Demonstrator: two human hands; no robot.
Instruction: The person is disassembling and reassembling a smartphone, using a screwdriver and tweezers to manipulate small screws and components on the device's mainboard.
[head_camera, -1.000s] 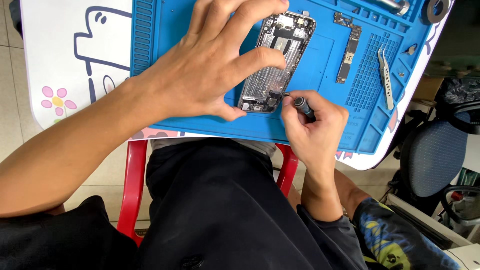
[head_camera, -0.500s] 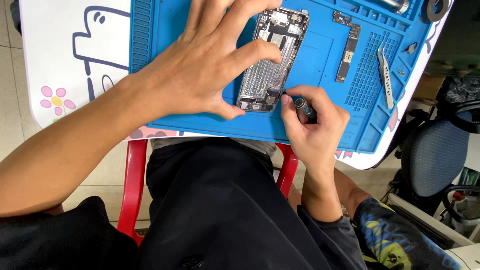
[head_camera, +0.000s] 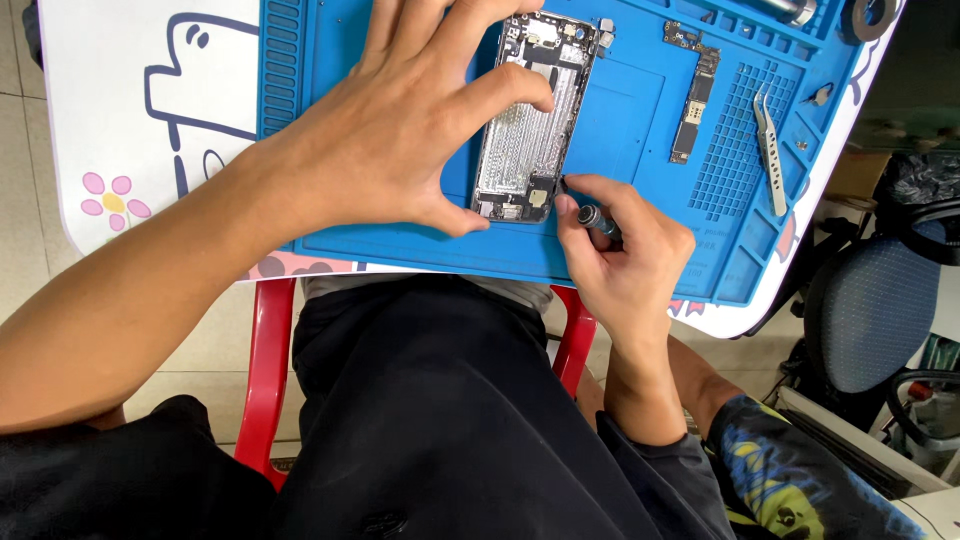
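Spreading wide over the blue work mat (head_camera: 330, 215), the left hand (head_camera: 400, 130) lies at about ten o'clock from the opened phone (head_camera: 535, 115); its fingers are splayed apart, thumb tip set against the phone's near-left corner and a fingertip pressing on the shell's upper middle, so the hand braces the phone and does not clamp it; the mat covers most of the white counter (head_camera: 100, 90), which carries a cartoon outline and a pink flower at nine o'clock. The phone sits on the mat near its middle, back shell open-side up, a pale metal plate and small dark parts exposed; it looks light, stiff and thin, slick along its metal edges, and the bared parts inside seem fragile, so the sound place to take it is by the long side rails or corners, not the interior. At five o'clock from the phone the right hand (head_camera: 625, 265) has its fingers pinched together on a small dark screwdriver (head_camera: 592, 213), the tip meeting the phone's lower right edge; that tool looks light and rigid, easy to roll between fingertips. Farther toward three o'clock lie a narrow dark circuit board (head_camera: 693, 100) and then a pair of metal tweezers (head_camera: 768, 150), both well apart from either hand.
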